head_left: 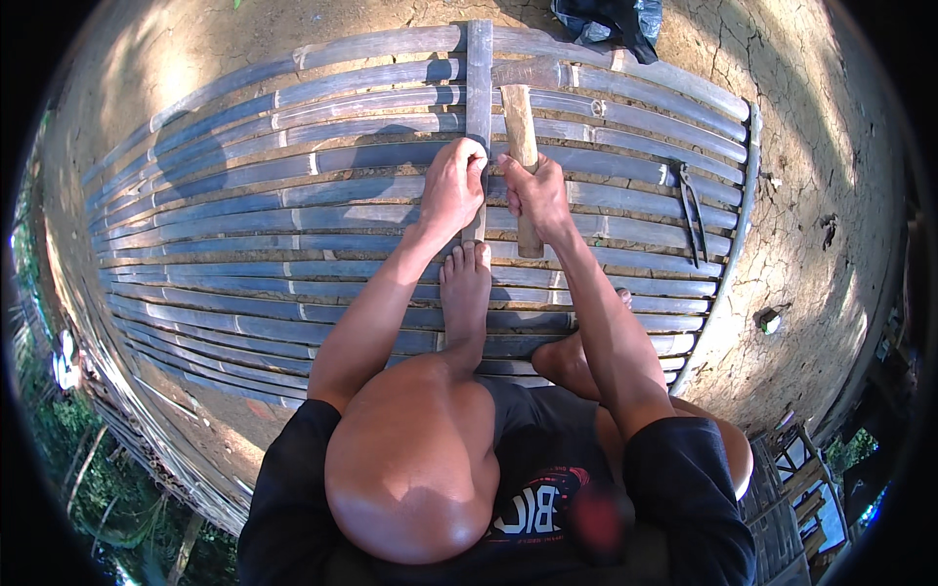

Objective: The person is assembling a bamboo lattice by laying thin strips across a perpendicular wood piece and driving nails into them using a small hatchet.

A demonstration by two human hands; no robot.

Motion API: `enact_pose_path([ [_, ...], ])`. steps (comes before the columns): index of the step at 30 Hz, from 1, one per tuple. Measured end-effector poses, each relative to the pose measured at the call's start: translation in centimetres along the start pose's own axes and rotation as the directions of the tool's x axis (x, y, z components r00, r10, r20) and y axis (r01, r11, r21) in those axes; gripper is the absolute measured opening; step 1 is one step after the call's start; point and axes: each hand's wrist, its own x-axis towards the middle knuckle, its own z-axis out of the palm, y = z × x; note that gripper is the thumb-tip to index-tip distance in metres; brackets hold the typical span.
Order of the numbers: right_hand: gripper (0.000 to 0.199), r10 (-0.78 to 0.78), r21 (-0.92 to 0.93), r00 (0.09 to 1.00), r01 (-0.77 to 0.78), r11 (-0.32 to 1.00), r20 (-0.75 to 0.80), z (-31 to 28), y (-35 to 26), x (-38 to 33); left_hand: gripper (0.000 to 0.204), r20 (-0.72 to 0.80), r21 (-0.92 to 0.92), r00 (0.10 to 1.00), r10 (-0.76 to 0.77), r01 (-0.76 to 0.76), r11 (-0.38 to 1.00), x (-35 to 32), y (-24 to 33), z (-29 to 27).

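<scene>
Bamboo slats (244, 210) fill most of the frame, a big mat of split grey strips running side to side over cracked dirt ground (831, 176), curving up at the left edge (fisheye doing its thing). Moving toward the middle, a crosswise bamboo strip (479, 88) runs from the top centre down over the slats. The left hand (451, 186) is closed around that strip just above centre, fingers wrapped on it. Right below it a bare foot (466, 283) presses on the slats, toes near the strip's lower end. Just right of that, the right hand (535, 195) is gripped tight on a wooden mallet (520, 132), whose head points up the frame beside the strip. The two hands are nearly touching. Further right, a dark pair of pliers (692, 210) lies on the slats near the mat's right edge. A black plastic bag (611, 20) sits on the dirt at the top, right of centre.
</scene>
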Motion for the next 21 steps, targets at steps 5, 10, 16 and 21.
enact_pose_path([
  [5, 0.023, 0.076, 0.150, 0.997, -0.080, 0.985, 0.034, 0.5, 0.5, -0.9, 0.007, -0.046, -0.288, 0.981, -0.188, 0.168, 0.943, -1.2, -0.7, 1.1],
  [10, 0.018, 0.105, 0.271, 0.992, -0.083, 0.959, -0.069, 1.9, 1.6, -1.4, 0.017, 0.407, -0.713, 0.662, -0.629, 0.661, 0.234, -2.0, 1.1, 1.7],
  [16, 0.019, 0.072, 0.263, 0.995, -0.054, 0.963, -0.062, 1.8, 2.4, -1.6, 0.018, 0.510, -0.766, 0.670, -0.540, 0.639, 0.069, -2.1, 0.8, 1.2],
  [21, 0.020, 0.082, 0.265, 0.995, -0.063, 0.962, -0.060, 1.6, 1.9, -1.4, 0.017, 0.485, -0.795, 0.645, -0.590, 0.606, 0.010, -1.4, 0.9, 1.7],
])
